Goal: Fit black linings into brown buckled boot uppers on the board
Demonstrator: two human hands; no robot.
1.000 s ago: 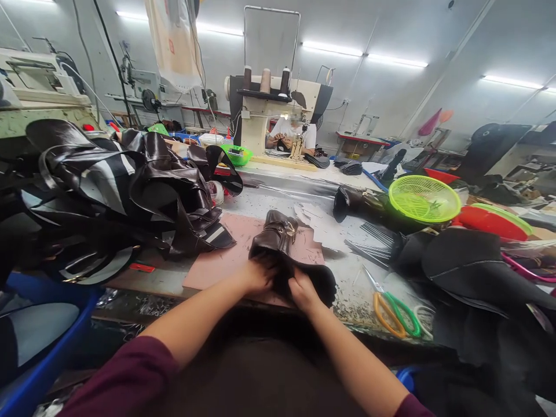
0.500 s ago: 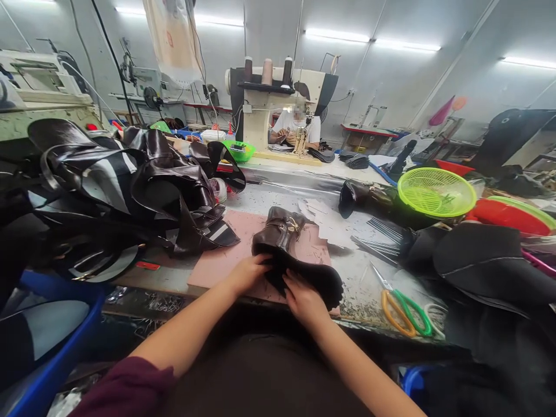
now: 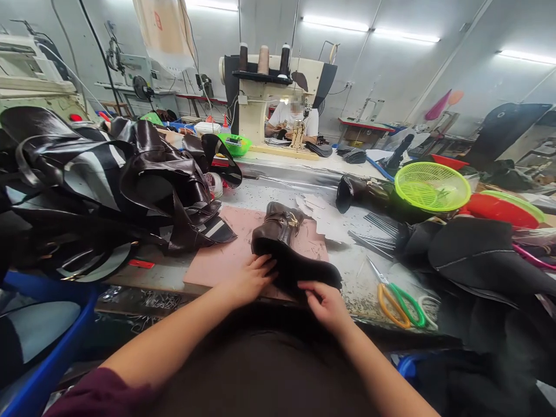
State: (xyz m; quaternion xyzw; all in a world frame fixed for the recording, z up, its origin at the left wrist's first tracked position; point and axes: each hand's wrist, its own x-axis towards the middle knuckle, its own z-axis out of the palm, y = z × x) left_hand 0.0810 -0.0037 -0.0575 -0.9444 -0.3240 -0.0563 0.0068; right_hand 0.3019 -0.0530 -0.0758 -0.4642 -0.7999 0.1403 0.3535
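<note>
A dark brown boot upper [image 3: 284, 243] with a metal buckle lies on a pink cutting mat [image 3: 226, 255] at the near edge of the worktable. My left hand [image 3: 251, 279] rests on its near left edge, fingers stretched flat against the black lining. My right hand [image 3: 326, 302] holds the near right edge of the upper, fingers curled on the rim.
A heap of dark leather pieces [image 3: 108, 185] fills the left of the table. Green and orange scissors [image 3: 397, 298] lie right of the mat. A green basket [image 3: 430, 185], red bowl [image 3: 499, 211] and black uppers [image 3: 478, 255] crowd the right. A co-worker [image 3: 293, 123] sits at a sewing machine [image 3: 269, 92] behind.
Both hands have slid apart along the upper's near edge, the right one moving rightwards and nearer. The black lining now shows more. The camera has tipped slightly.
</note>
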